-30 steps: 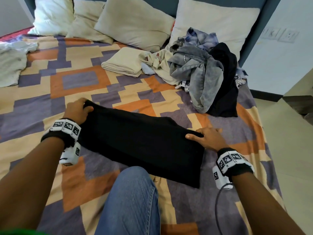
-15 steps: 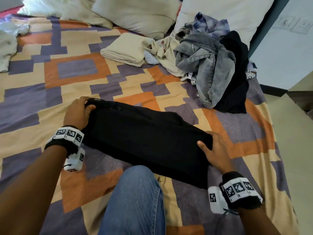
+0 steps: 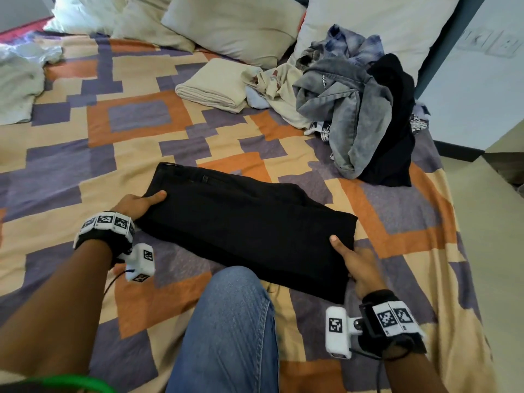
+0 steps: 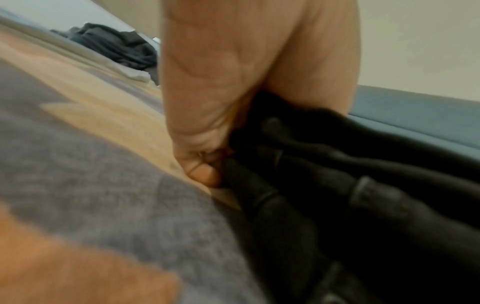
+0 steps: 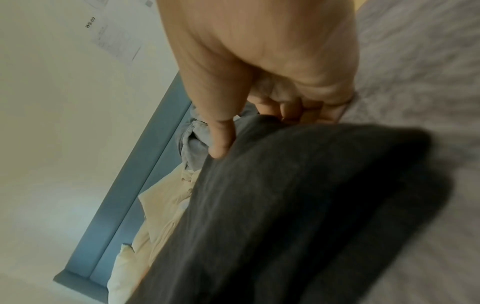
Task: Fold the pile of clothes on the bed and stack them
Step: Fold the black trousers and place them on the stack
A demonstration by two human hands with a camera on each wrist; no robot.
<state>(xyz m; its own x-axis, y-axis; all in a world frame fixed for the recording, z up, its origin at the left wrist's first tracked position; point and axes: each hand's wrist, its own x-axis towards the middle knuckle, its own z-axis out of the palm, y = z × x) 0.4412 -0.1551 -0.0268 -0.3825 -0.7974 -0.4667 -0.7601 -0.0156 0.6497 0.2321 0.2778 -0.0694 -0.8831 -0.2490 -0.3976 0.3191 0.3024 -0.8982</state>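
Note:
A black garment (image 3: 246, 225), folded into a long strip, lies across the patterned bed in front of my knee. My left hand (image 3: 139, 204) grips its left end, thumb on top and fingers under the layered edge (image 4: 259, 181). At the right end my right hand (image 3: 350, 256) pinches the cloth, thumb on top (image 5: 221, 139) and fingers tucked beneath. A pile of unfolded clothes (image 3: 354, 109), grey, blue, cream and black, sits at the back right against a pillow. One folded cream garment (image 3: 215, 85) lies left of that pile.
Several pillows (image 3: 232, 24) line the headboard. A crumpled white cloth (image 3: 17, 86) lies at the far left. My jeans-clad knee (image 3: 229, 321) rests on the bedspread (image 3: 136, 114) just below the black garment. The bed's right edge drops to the floor (image 3: 496, 251).
Both hands slid back along the garment's ends toward me. The left hand left the far corner and took the nearer left edge; the right hand turned and took hold of the right end.

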